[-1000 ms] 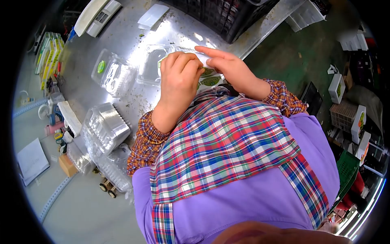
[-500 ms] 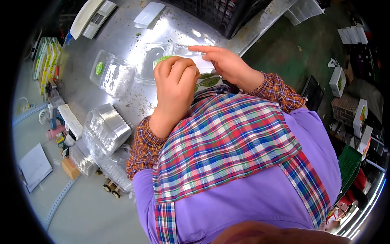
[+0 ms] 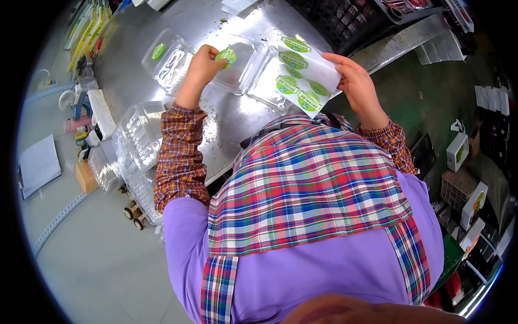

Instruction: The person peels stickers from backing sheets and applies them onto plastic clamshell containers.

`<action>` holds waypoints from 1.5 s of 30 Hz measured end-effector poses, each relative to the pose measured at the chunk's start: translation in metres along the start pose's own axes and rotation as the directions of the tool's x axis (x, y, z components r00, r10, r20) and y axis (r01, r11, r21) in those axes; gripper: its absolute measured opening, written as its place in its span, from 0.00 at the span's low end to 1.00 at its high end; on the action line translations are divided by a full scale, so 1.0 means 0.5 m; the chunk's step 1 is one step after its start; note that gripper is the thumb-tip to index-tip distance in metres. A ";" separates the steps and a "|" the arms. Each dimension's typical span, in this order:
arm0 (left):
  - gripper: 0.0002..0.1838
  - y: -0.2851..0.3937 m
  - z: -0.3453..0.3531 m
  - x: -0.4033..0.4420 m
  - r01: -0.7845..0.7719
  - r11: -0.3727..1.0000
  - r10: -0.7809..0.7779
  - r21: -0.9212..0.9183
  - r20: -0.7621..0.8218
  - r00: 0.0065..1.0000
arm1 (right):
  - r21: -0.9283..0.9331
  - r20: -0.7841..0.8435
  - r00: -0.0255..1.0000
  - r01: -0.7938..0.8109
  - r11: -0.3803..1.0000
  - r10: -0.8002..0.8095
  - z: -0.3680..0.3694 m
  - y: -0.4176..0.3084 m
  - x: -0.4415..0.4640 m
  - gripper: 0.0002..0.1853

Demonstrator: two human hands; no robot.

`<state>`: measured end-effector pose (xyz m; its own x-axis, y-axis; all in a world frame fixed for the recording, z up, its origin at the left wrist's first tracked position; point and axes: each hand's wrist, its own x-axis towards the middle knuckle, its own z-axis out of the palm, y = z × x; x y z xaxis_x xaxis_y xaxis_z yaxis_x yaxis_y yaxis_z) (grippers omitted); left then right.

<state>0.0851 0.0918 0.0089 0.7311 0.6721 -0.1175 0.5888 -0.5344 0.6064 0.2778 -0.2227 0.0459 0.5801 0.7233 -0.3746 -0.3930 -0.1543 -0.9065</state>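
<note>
Between the fingertips of my left hand (image 3: 203, 69) is a round green sticker (image 3: 226, 57), above the lid half of an open clear plastic container (image 3: 237, 73). My right hand (image 3: 357, 86) grips the right edge of a white sticker sheet (image 3: 307, 75) with several green labels on it. The sheet covers part of the container's other half. A second clear container (image 3: 171, 62) with a green sticker (image 3: 158, 51) lies to the left. Whether the held sticker touches the lid I cannot tell.
Stacked clear containers (image 3: 135, 137) stand at the table's left side. A black crate (image 3: 350, 24) is at the back right, and white sheets (image 3: 237, 6) lie at the back. The metal table's edge (image 3: 391, 46) runs along the right.
My hands have moved apart. My left hand has gone left with the green sticker, now fully visible, and my right hand has gone right with the sheet. The view has shifted too.
</note>
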 end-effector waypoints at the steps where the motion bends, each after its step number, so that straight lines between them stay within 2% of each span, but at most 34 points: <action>1: 0.21 -0.018 0.021 0.012 -0.004 1.000 0.004 -0.021 0.008 1.000 | -0.020 -0.009 1.000 0.012 1.000 -0.012 0.000 0.003 -0.002 0.19; 9: 0.21 -0.064 0.100 0.042 0.049 0.998 -0.049 -0.039 0.016 0.999 | -0.029 0.016 1.000 -0.002 1.000 0.002 0.007 0.017 -0.007 0.18; 15: 0.20 -0.039 0.106 0.043 0.078 0.996 -0.078 -0.047 0.006 0.997 | -0.008 0.039 0.999 -0.007 1.000 0.007 0.008 0.027 -0.007 0.18; 30: 0.20 -0.027 0.100 0.017 -0.027 1.000 0.026 -0.009 -0.027 0.999 | -0.008 0.071 0.997 -0.023 1.000 0.023 0.012 0.037 -0.003 0.18; 38: 0.22 -0.025 0.102 0.022 -0.051 0.986 0.048 0.159 0.022 0.999 | -0.040 0.079 0.996 -0.028 0.999 0.031 0.014 0.031 -0.004 0.17; 42: 0.21 0.022 0.086 0.019 0.011 0.949 -0.036 0.315 0.075 0.997 | -0.008 0.077 0.997 -0.026 1.000 0.027 0.017 0.032 -0.005 0.17; 45: 0.25 0.029 0.094 0.021 0.034 0.913 -0.059 0.407 0.049 0.997 | -0.010 0.071 0.997 -0.021 1.000 0.022 0.021 0.029 -0.009 0.17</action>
<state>0.1174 0.0671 -0.0205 0.7110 0.6767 -0.1912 0.7026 -0.6734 0.2297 0.2621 -0.2211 0.0364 0.5195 0.7655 -0.3797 -0.3982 -0.1763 -0.9002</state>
